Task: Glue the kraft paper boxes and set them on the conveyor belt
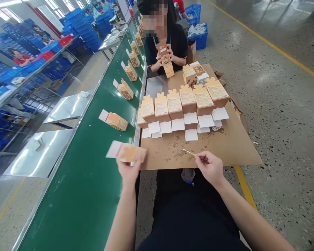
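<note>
The person's left hand [128,170] holds a small tan cardboard box with an open white flap and a pink stripe [133,153]. The box is at the near end, above the line where the long green belt [86,184] meets the brown, cardboard-covered tabletop [235,153]. It is blurry, so whether it touches anything below is hard to tell.

The box looks like thin card. It is likely light and a bit stiff, with smooth sides that could slip a little. A hard squeeze might dent it, and the flap might bend. The best hold is on its two flat sides, with thumb and fingers, away from the flap.

The right hand [210,167] pinches a thin, pale stick with a white tip [189,152] over the near part of the tabletop. The stick is likely very light and may snap. It is best held at the end away from the tip. Beyond it stand more tan boxes with white flaps [174,103].
</note>
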